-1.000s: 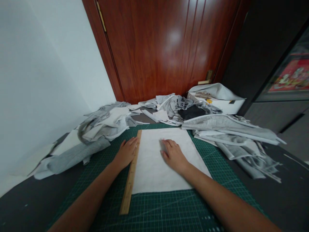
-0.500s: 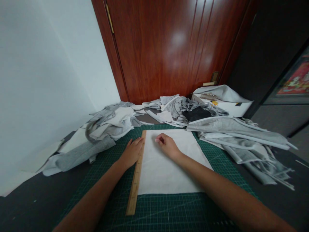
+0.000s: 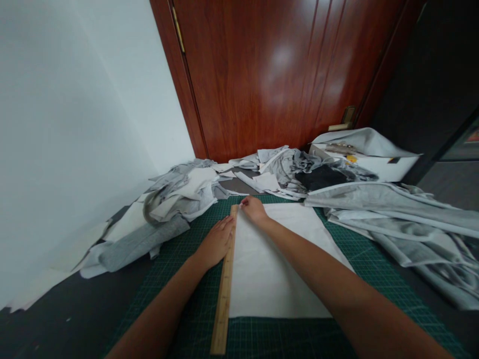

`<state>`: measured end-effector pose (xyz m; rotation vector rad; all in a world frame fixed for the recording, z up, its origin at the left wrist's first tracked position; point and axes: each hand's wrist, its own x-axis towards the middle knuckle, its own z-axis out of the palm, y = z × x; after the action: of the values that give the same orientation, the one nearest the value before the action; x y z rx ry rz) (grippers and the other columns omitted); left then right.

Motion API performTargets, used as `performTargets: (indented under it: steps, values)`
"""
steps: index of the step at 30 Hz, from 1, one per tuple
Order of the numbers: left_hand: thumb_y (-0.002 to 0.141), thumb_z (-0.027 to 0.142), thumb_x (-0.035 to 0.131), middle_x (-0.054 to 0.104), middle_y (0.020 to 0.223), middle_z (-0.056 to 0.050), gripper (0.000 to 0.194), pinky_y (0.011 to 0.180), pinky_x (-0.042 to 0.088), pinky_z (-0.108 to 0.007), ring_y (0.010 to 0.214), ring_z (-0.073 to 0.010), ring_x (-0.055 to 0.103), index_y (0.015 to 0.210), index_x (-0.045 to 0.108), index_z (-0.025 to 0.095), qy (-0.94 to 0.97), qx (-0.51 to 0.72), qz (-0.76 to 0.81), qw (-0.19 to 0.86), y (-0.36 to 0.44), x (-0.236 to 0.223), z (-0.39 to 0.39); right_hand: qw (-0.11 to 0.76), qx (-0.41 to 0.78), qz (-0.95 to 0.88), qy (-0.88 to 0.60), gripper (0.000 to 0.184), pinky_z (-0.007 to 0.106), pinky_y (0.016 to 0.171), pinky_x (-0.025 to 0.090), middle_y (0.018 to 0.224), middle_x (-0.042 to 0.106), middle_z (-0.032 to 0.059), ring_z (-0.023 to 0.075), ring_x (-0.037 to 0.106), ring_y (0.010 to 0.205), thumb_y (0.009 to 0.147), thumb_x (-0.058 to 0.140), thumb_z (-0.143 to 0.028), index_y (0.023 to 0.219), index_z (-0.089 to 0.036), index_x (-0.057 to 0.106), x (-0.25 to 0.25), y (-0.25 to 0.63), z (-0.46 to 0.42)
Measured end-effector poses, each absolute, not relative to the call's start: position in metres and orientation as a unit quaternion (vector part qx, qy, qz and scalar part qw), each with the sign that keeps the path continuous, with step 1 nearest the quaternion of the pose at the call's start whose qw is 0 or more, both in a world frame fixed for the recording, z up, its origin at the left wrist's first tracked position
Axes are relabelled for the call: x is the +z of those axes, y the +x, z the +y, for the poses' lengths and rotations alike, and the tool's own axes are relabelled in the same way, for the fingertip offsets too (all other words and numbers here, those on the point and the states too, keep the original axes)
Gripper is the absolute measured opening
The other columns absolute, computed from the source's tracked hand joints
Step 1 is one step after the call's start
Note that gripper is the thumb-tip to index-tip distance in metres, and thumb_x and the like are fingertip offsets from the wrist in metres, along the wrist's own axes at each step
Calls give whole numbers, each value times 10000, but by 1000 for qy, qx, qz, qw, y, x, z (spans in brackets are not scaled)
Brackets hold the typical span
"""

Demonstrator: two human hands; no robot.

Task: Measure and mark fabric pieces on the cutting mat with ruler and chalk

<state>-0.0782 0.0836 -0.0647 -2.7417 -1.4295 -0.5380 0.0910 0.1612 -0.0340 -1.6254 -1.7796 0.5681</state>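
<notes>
A white cloth [image 3: 279,279] with straight edges lies flat on a green gridded cutting mat [image 3: 277,339]. Along the cloth's left edge runs a wooden ruler [image 3: 223,294], its near end sticking out past the cloth. My left hand [image 3: 217,243] rests flat on the upper part of the ruler, fingers stretched out and pressing on it. At the far left corner of the cloth, close to the ruler's far end, my right hand [image 3: 254,210] is closed in a pinch. Something small and pale shows at its fingertips, too small to make out.
Grey and white fabric scraps [image 3: 179,199] are heaped on the left by the white wall. More grey fabric [image 3: 404,204] is piled at the right. A white box [image 3: 396,167] with things in it stands at the back right, before a brown wooden door [image 3: 262,75].
My right hand has moved from above the cloth to its far left corner beside the ruler, still pinched. The left hand stays on the ruler. The view has shifted slightly.
</notes>
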Motion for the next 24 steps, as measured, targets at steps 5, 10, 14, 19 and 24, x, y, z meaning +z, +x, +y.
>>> performTargets:
  steps: [5, 10, 14, 19, 24]
  values:
    - [955, 216, 290, 450, 1430, -144, 429, 1130, 293, -444, 1354, -221, 366, 1348, 431, 119, -869, -172, -464, -7, -75, -64, 81, 295, 198, -694, -626, 208, 246, 847, 438, 1026, 713, 85, 195, 642, 995, 826, 571, -193, 971, -160, 716, -35, 87, 163]
    - [953, 207, 281, 435, 1438, -161, 439, 1132, 282, -447, 1359, -227, 358, 1354, 421, 93, -868, -158, -470, -4, -74, -65, 80, 275, 185, -704, -628, 218, 248, 850, 443, 1050, 709, 75, 199, 638, 1015, 832, 560, -211, 977, -178, 719, -33, 85, 161]
    - [953, 208, 281, 431, 1440, -163, 444, 1132, 279, -437, 1361, -227, 356, 1356, 419, 86, -866, -148, -478, -10, -73, -62, 78, 261, 177, -709, -631, 216, 253, 847, 444, 1051, 708, 85, 206, 636, 1022, 834, 549, -199, 963, -173, 722, -30, 83, 157]
    - [946, 195, 290, 434, 1443, -143, 440, 1129, 274, -437, 1363, -219, 353, 1356, 429, 119, -863, -145, -484, -15, -72, -60, 78, 243, 170, -711, -637, 221, 269, 838, 450, 1052, 704, 124, 229, 635, 1029, 834, 547, -199, 957, -147, 723, -27, 80, 152]
    - [948, 202, 285, 434, 1444, -143, 444, 1123, 272, -447, 1365, -221, 349, 1360, 431, 129, -860, -144, -490, -4, -71, -60, 77, 229, 165, -713, -641, 236, 273, 823, 455, 1052, 702, 137, 236, 634, 1024, 826, 536, -185, 965, -135, 719, -25, 78, 142]
